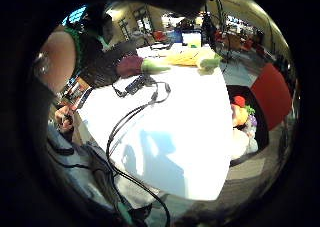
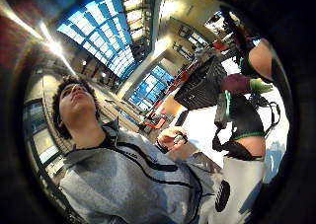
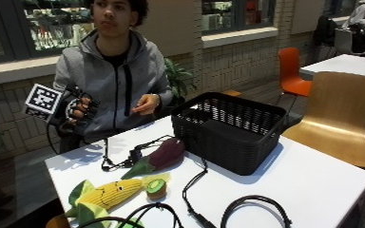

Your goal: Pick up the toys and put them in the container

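Observation:
In the outside view a purple eggplant toy (image 3: 167, 154) lies on the white table (image 3: 309, 180), just in front of the black mesh basket (image 3: 233, 128). A yellow corn toy (image 3: 113, 194) and a kiwi half (image 3: 157, 186) lie nearer the table's front edge. My gloved right hand (image 3: 80, 110) is raised in the air beyond the table's far left corner, well away from the toys. Its fingers are loosely curled and hold nothing. The little finger side palm view shows the eggplant (image 1: 130, 66) and corn (image 1: 187, 57) far off on the table. The thumb side palm view shows the eggplant (image 2: 237, 83) beside the basket (image 2: 202, 88).
Black cables (image 3: 195, 190) run across the table between the toys and the basket. The person's bare left hand (image 3: 146, 103) is held at the chest. A wooden chair (image 3: 337, 118) stands to the right. A dark bin holding colourful toys (image 1: 242, 114) sits off the table's edge.

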A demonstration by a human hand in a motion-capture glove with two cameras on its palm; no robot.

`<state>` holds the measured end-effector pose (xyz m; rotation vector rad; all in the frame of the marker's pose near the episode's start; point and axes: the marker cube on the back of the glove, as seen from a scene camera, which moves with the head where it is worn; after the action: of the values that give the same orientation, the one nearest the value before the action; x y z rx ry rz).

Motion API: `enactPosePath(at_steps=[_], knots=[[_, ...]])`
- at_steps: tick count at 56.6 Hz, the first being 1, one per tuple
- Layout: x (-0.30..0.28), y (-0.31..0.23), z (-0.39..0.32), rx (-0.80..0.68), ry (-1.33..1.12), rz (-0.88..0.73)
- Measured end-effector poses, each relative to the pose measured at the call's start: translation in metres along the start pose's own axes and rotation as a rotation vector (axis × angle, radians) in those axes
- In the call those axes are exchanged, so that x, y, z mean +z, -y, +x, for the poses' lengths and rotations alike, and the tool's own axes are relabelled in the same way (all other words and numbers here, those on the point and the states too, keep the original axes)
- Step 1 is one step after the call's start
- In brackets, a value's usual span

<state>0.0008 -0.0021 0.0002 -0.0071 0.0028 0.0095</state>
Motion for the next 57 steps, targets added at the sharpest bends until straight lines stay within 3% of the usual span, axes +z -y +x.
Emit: enactPosePath(at_steps=[12, 22, 45, 57], knots=[[0.004, 0.053, 0.015, -0.066, -0.030, -0.081], [0.010, 0.099, 0.038, -0.106, -0.123, -0.268], [0.032, 0.113, 0.109, 0.142, -0.379, -0.384], [0.036, 0.152, 0.190, 0.295, -0.596, -0.496]])
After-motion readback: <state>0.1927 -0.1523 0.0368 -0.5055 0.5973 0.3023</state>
